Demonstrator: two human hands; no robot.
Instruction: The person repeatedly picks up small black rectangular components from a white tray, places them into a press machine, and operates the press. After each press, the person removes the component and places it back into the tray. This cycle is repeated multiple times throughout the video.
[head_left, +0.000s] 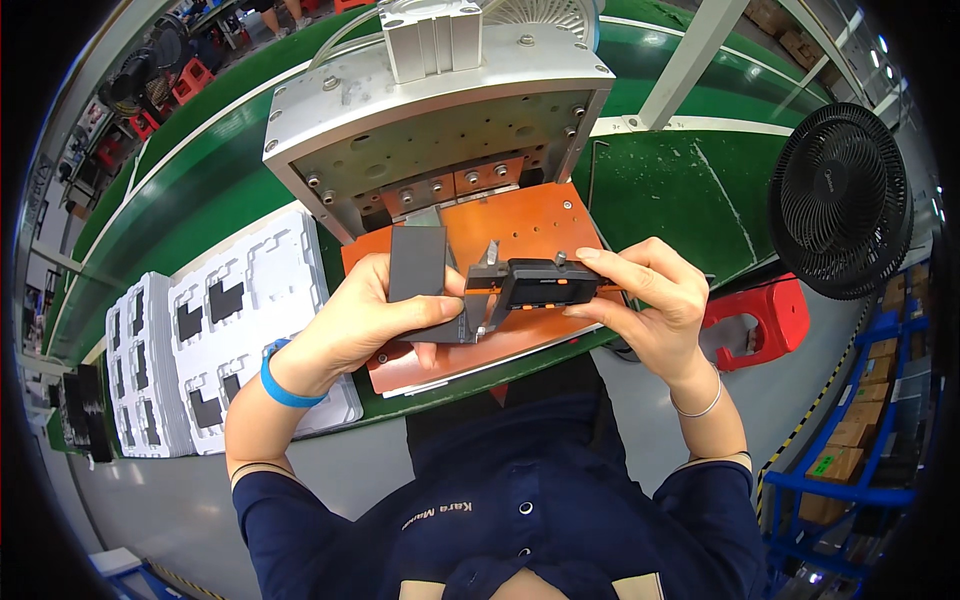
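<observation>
My left hand (368,318) grips a dark grey, flat rectangular piece (418,265), with the thumb across its front. A black digital caliper (548,287) with orange buttons is held by my right hand (655,300), fingers and thumb at its right end. The caliper's jaws meet the right side of the dark piece near its lower corner; whether they clamp it I cannot tell. Both hands are above an orange plate (515,215) at the base of a metal press fixture (430,120).
White moulded trays (265,320) with dark pieces in their recesses are stacked on the left of the green bench (670,200). At the right are a black fan (838,195), a red stool (775,320) and a blue rack with cartons (835,480). A hex key (592,175) lies beside the fixture.
</observation>
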